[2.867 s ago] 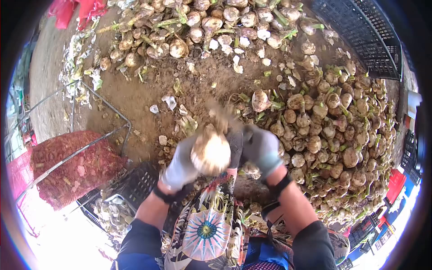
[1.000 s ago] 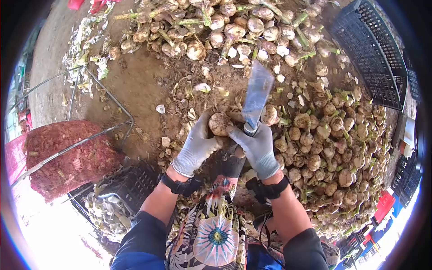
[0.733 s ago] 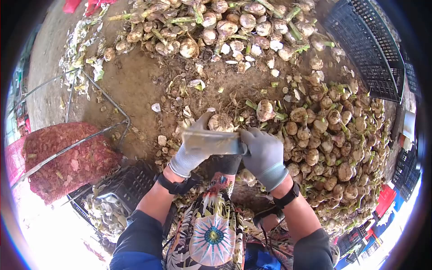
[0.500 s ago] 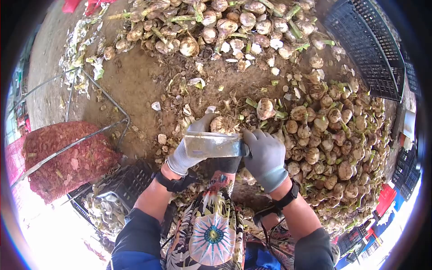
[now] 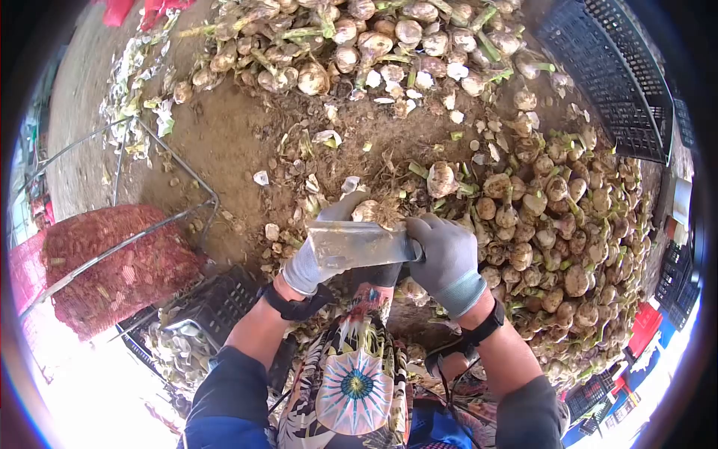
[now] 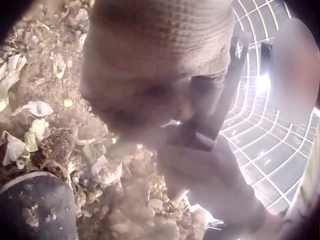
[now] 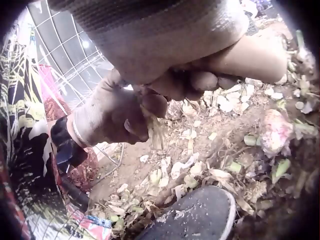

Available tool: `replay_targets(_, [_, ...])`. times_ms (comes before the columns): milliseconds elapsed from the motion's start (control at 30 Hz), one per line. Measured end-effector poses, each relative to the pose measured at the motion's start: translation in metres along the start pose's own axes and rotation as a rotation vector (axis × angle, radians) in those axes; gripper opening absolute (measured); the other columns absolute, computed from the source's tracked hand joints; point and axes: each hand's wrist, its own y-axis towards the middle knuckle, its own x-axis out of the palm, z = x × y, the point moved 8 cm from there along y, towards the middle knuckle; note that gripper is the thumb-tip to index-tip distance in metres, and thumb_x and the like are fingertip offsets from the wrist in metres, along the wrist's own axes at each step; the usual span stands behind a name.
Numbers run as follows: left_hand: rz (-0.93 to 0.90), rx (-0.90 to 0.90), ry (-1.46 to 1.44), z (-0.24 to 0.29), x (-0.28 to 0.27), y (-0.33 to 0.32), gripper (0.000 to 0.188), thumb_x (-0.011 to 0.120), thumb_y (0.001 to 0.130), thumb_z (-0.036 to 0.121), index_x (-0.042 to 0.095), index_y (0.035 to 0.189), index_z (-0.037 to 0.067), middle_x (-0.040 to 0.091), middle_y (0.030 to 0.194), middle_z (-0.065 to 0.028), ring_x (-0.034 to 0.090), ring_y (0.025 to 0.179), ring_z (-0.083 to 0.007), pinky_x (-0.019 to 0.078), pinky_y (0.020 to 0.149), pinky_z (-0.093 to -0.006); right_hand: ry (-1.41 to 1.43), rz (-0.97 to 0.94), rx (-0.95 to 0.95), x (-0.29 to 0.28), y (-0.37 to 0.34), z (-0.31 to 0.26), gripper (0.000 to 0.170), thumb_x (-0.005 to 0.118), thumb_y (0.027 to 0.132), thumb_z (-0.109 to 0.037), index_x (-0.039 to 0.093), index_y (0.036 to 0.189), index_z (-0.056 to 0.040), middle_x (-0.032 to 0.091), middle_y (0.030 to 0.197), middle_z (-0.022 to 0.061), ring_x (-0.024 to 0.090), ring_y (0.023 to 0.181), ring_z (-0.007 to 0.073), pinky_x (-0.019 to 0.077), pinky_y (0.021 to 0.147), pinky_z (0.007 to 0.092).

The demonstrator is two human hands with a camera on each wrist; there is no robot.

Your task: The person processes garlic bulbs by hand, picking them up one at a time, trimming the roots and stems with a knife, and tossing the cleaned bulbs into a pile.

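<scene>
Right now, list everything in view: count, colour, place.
knife: one, grey, centre
held bulb: one, tan, past blade
garlic heaps: two, whitish, ahead and right
peel scraps: many, white, on ground
mesh sack: one, red, left
metal frame: one, grey, left
crates: several, black, both sides
netting: uncounted, red, upper left
shoe: at least one, dark, underneath
clothing: uncounted, multicoloured, lap
wristbands: two, black, wrists
left hand: one, grey-gloved, holding bulb
right hand: one, grey-gloved, gripping knife

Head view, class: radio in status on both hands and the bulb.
Right hand grips knife. Left hand holds bulb. In the way: knife, partly hiding left hand.
</scene>
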Motion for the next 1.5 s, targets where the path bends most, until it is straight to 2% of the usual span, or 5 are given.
replay_targets(433, [-0.069,-0.133,-0.309,0.030,0.020,0.000,0.064,0.084,0.076,0.021,0.051,0.127,0.001,0.062,0.115,-0.0064,0.056,0.110,-0.0124,0.0459,0.096,-0.0316,0.321,0.100,0.306,0.008,-0.021,0.072,0.028,0.073,0.081,-0.020,0.071,0.107,-0.0098,0.071,0.087,0.0177,0.071,0.081,0.0342,0.0553,0.070,0.0396])
replay_targets(800, [-0.154,0.627,0.637,0.108,0.060,-0.011,0.023,0.075,0.063,0.005,0.069,0.083,0.017,0.065,0.110,-0.0016,0.058,0.116,-0.0307,0.0437,0.100,-0.0400,0.837,-0.212,0.451,0.124,-0.043,0.121,0.023,0.074,0.083,-0.015,0.069,0.098,0.0007,0.068,0.080,0.0088,0.063,0.069,0.0151,0.0513,0.062,0.0297])
replay_targets(967, [-0.164,0.735,0.552,0.138,0.106,0.031,0.066,0.070,0.081,0.011,0.050,0.144,0.017,0.047,0.148,-0.0127,0.052,0.130,-0.0347,0.0491,0.102,-0.0472,1.102,-0.033,0.612,0.134,-0.039,0.109,0.023,0.071,0.087,-0.010,0.067,0.106,0.0018,0.070,0.095,0.0075,0.065,0.079,0.0132,0.0549,0.065,0.0266])
replay_targets(1233, [0.222,0.158,1.137,0.059,0.028,0.221,0.057,0.072,0.085,0.049,0.061,0.127,0.013,0.044,0.150,-0.0170,0.060,0.119,-0.0299,0.0542,0.094,-0.0397,1.446,0.459,0.504,0.056,0.014,0.131,0.034,0.072,0.086,-0.002,0.068,0.119,0.0013,0.071,0.115,0.0080,0.068,0.097,0.0139,0.0543,0.086,0.0250])
replay_targets(1500, [0.108,0.164,1.169,-0.017,0.032,0.046,0.066,0.078,0.077,0.036,0.057,0.135,0.016,0.041,0.150,-0.0157,0.032,0.143,-0.0381,0.0265,0.118,-0.0539,1.147,0.607,0.470,0.013,0.021,0.157,0.033,0.073,0.086,-0.001,0.066,0.118,0.0015,0.071,0.108,0.0005,0.062,0.090,0.0078,0.0514,0.083,0.0251])
